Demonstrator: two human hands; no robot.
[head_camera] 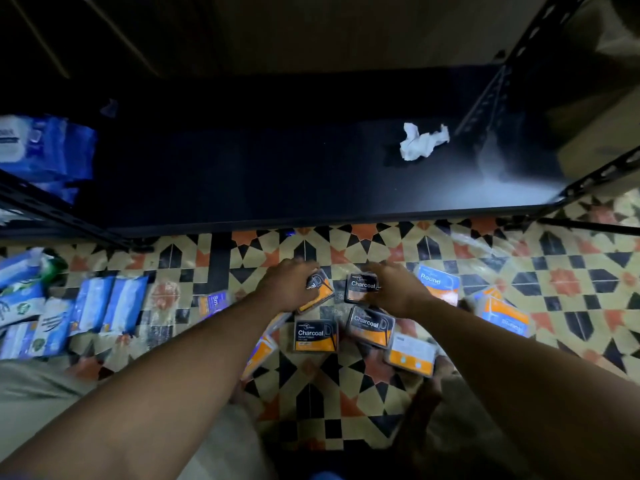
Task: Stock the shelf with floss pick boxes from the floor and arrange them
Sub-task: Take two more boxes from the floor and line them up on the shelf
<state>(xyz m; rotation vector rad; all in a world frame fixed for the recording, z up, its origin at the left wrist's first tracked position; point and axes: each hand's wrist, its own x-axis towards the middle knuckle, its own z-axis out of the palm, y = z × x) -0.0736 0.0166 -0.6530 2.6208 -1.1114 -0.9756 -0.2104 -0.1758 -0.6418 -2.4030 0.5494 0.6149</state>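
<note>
Several floss pick boxes lie scattered on the patterned tile floor below a dark shelf board (277, 174). My left hand (289, 284) grips a black and orange Charcoal box (320, 289). My right hand (394, 289) grips another Charcoal box (360, 289) beside it. Two more Charcoal boxes (315, 336) (370, 325) lie just below my hands. A blue and orange Round box (438, 282) lies to the right, with more boxes (505, 315) further right and an orange and white one (412, 356) near my right forearm.
A crumpled white tissue (420, 142) lies on the shelf board at right. Blue wipe packs (45, 147) sit on the shelf's left end, and more packs (90, 306) lie on the floor at left. Black metal uprights (512, 64) frame the shelf.
</note>
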